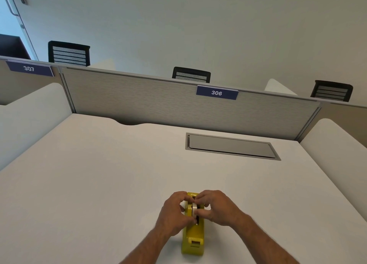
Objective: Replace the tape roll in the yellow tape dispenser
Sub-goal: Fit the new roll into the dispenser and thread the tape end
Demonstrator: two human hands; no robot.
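Observation:
A yellow tape dispenser (193, 238) stands on the white desk (99, 184) near the front edge, its cutter end toward me. A pale tape roll (194, 208) sits upright in the dispenser's slot. My left hand (174, 214) pinches the roll from the left side. My right hand (216, 207) pinches it from the right side. The fingers of both hands cover most of the roll and the dispenser's far end.
A grey cable hatch (230, 146) is set into the desk at the back right. A grey partition (158, 100) with a blue "306" label (216, 93) closes the back. White side panels flank the desk. Black chair backs (69, 54) show beyond.

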